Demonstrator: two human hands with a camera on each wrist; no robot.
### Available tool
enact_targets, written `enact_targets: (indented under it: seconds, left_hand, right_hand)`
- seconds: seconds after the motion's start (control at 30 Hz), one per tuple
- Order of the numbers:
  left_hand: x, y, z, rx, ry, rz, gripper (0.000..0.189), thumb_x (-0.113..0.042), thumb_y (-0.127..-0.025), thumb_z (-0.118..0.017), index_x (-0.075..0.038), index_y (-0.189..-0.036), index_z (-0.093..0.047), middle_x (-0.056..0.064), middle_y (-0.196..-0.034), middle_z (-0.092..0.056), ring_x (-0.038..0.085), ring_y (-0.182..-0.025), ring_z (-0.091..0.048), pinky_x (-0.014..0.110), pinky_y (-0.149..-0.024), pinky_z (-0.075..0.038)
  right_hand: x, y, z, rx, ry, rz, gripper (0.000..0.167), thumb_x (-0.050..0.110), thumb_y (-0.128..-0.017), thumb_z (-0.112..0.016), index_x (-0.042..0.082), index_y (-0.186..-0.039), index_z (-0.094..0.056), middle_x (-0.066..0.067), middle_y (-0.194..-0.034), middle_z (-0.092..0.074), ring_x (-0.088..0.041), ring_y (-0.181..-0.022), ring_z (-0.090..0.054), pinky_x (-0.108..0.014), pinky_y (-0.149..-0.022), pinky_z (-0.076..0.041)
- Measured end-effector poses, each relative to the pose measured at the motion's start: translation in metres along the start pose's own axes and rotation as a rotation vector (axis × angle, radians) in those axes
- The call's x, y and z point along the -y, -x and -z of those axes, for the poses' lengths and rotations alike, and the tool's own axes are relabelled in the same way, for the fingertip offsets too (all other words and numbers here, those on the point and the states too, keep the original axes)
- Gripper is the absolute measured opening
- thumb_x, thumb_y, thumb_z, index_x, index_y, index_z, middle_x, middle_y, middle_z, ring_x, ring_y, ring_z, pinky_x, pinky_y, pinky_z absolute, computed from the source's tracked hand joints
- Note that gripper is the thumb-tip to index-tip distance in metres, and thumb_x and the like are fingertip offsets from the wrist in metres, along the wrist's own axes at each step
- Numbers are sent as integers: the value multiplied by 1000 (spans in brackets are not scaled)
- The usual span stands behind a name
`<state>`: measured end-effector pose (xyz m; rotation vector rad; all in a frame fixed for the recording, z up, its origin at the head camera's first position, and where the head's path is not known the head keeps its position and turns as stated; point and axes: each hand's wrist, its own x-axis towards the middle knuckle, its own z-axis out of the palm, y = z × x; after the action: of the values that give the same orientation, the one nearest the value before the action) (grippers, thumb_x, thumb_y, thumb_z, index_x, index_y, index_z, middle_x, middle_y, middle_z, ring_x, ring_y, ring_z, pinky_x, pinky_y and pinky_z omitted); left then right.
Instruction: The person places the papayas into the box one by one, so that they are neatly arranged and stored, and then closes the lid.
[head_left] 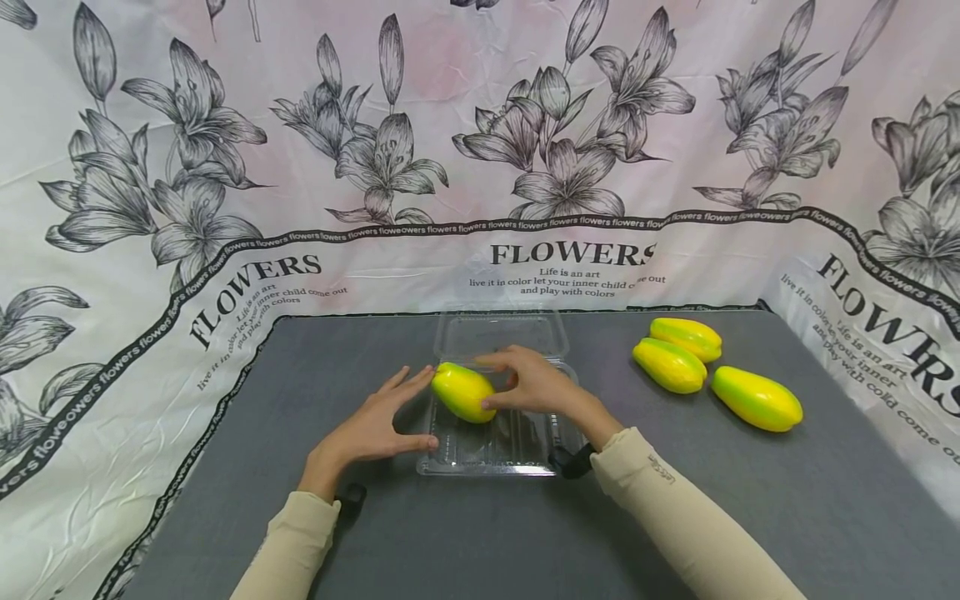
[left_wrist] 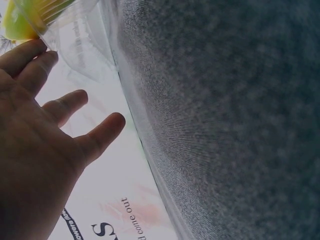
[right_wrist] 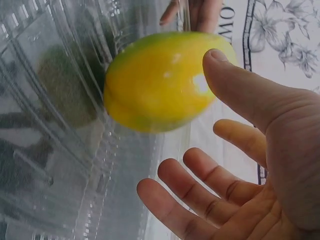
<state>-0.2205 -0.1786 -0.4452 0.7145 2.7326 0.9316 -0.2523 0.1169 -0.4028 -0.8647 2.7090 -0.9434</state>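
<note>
Gap betw. plastic box [head_left: 487, 469] & R-side fruits [head_left: 670, 366] passable; open lid [head_left: 501, 335] blocks rear.

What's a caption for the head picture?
Left hand and right hand flank a yellow-green oval fruit over a clear plastic container.

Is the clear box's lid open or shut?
Open: the lid is on the far side of the box, not over it.
</note>
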Motion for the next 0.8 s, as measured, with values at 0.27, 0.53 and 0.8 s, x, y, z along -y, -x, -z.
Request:
enact_targets:
  seconds: [0.27,0.53,0.8]
  left_hand:
    - [2,1,-1,0,11,-22,104,-56,-81,-80,-27,-164,-24,-2,-172,-20,39,-160,-6,83,-111,-18]
    - [0,1,0,4,11,-6,104,-58,-81,-80,-33,-164,-22,-9,-172,-18,36,-161,-5,83,-111,-16]
    - [2,0,-1,0,4,-6,104,-59,-81,-79,-34,-164,-21,-6,-172,-18,36,-160,-5,83,-110,-18]
  right_hand:
    - [-12,15,11,-3,-61,-21,71,34,-86,-83,17,-149,-54,-18,-130,-61,-33,-106,-66,-40,-85,-58]
    - [-25,34,21,-92,-103,-8,67,33,-86,-83,19,-147,-58,-16,-130,-62,-27,-103,-66,-42,-89,-59]
    - [-36,52,29,-150,-138,-1,66,32,-86,-83,16,-145,-59,-14,-126,-62,-26,-103,-64,-40,-88,-59]
